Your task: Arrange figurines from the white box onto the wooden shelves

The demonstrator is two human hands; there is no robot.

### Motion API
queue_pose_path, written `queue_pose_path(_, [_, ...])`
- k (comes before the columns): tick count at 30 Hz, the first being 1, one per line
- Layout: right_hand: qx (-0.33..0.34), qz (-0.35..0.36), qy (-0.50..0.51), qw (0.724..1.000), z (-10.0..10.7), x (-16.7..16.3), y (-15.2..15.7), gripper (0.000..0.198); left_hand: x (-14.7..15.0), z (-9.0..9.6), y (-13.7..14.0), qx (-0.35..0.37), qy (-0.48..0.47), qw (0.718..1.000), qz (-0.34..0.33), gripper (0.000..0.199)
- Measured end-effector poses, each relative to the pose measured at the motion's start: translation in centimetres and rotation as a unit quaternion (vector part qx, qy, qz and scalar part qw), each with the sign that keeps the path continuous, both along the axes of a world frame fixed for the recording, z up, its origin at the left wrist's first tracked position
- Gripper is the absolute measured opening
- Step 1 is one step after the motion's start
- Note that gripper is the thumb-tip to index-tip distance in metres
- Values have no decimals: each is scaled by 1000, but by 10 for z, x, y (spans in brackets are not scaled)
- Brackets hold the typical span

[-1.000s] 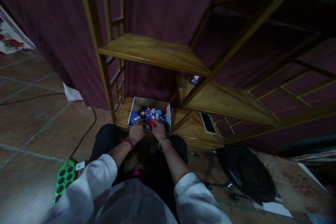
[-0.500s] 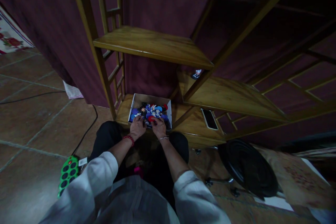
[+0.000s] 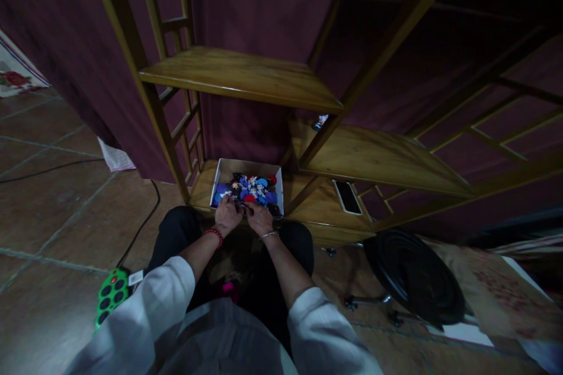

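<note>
A white open box [image 3: 282, 184] sits on the lowest wooden shelf, full of small cartoon figurines [image 3: 255, 186] with blue, purple, red and black parts. Over its front edge my left hand [image 3: 228, 215], with a red bead bracelet, has its fingers curled together. My right hand [image 3: 260, 218], wearing a silver bangle, is close beside it, fingers bent inward toward the left fingertips. Something small and dark seems to lie between the fingertips, too hidden to name. A red round piece [image 3: 249, 198] lies just beyond the right fingers.
A phone [image 3: 348, 197] lies on the low shelf to the right. One figurine [image 3: 321, 122] stands on the middle shelf [image 3: 378, 155], behind a slanted post. An upper shelf [image 3: 241, 76] overhangs the box. A black round stool [image 3: 413, 278] and a green power strip [image 3: 111, 295] flank me.
My right hand has shifted left and toward me, away from the red piece, and now meets my left hand. The view has also turned slightly.
</note>
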State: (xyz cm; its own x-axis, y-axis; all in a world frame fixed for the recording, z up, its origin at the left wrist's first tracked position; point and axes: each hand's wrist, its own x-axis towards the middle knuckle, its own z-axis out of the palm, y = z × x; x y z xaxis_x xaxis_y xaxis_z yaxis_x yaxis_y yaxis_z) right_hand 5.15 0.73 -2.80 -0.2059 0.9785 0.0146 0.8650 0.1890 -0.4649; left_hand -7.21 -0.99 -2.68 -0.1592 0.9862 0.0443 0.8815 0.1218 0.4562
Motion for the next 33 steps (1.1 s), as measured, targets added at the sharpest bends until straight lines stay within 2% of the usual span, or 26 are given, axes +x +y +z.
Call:
queue_pose_path(7, [-43,-13,-12,999,4,-1,1,28,-4,-7,0,23,-41,999,16,19])
queue_pose_path(13, [-70,-18,68,995,4,2,8,25,-4,-12,2,61,-87,994,21,18])
queue_pose_path(17, [-63,10,150,987,-1,4,13,25,-6,-12,4,75,-101,992,21,26])
queue_pose_path(21, [-69,60,186,978,-4,7,16,29,-6,-9,6,57,-87,994,30,33])
queue_pose_path(24, [-68,94,206,972,-5,10,17,31,-5,-6,5,42,-71,996,33,32])
queue_pose_path(26, [-60,86,222,969,-5,14,18,31,-5,-6,4,40,-69,996,37,30])
queue_pose_path(30, [-22,4,174,985,-4,24,21,25,-7,-5,4,45,-86,994,50,29])
queue_pose_path(33, [-23,-6,102,995,-3,31,22,19,-9,-4,5,52,-102,992,61,31])
